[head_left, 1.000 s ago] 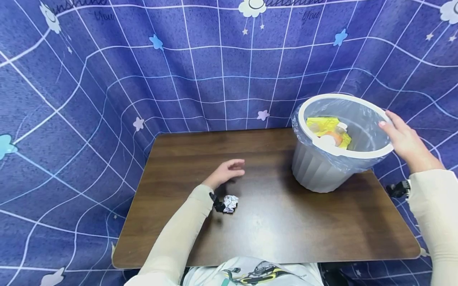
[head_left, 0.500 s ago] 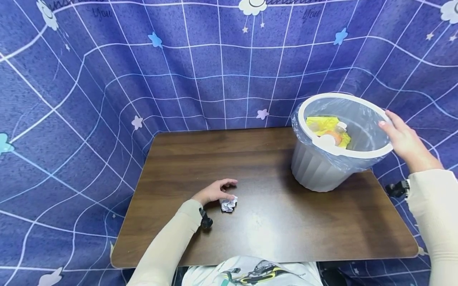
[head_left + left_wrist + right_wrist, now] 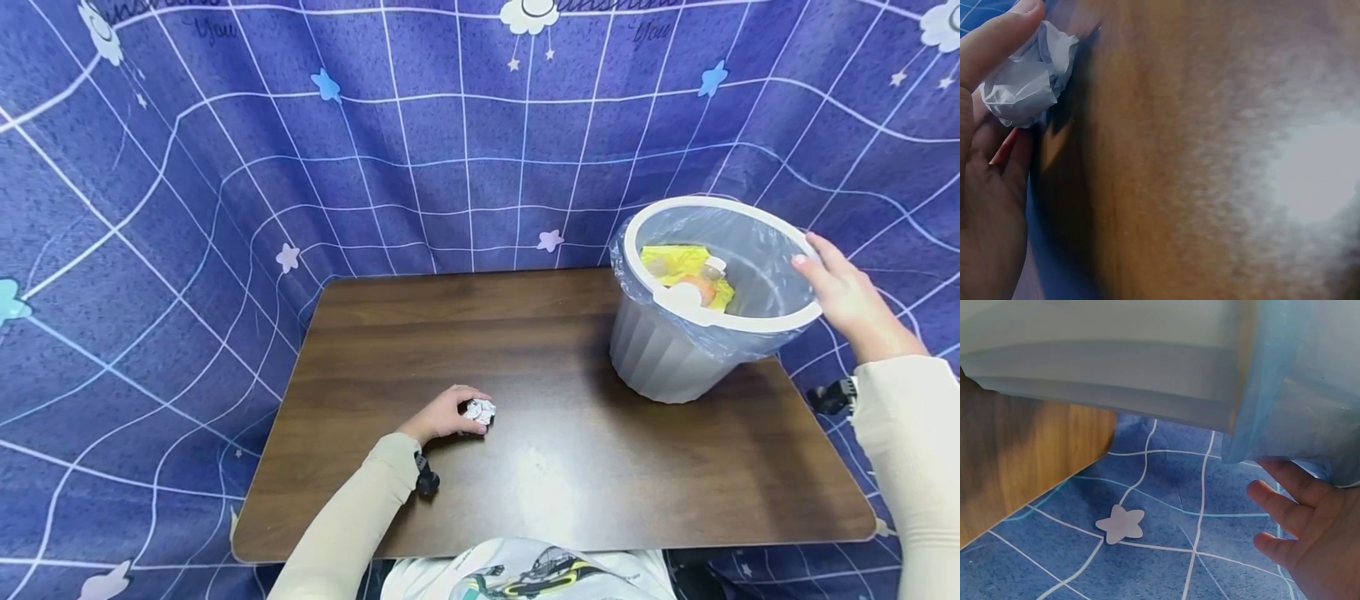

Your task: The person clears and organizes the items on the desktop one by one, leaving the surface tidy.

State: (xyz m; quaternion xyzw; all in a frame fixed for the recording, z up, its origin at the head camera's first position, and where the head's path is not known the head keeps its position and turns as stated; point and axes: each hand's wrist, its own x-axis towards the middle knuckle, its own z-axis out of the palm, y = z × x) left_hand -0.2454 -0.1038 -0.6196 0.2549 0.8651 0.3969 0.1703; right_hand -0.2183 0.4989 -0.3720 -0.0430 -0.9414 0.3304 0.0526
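Left of the table's middle, my left hand [image 3: 444, 415] pinches a small crumpled foil ball [image 3: 480, 412] between thumb and fingers. In the left wrist view the silvery-white ball [image 3: 1022, 87] sits between the thumb and the fingers, close above the wood. My right hand [image 3: 858, 304] holds the rim of a grey trash bin [image 3: 660, 350] on the right, its thumb over the inner side. From the right wrist, several fingers [image 3: 1288, 515] show outside the bin below the clear bag. The bin leans to the right; yellow, orange and white waste [image 3: 686, 275] lies inside.
The brown wooden table [image 3: 405, 333] has the bin at its right side, overhanging the edge. A blue curtain [image 3: 420, 150] with white lines and stars surrounds the back and sides. Light glares off the table [image 3: 543, 492] near the front.
My left hand has drawn back toward the foil ball, closed its thumb and fingers round it and shifted it slightly away from the body. The right hand and bin have stayed put.
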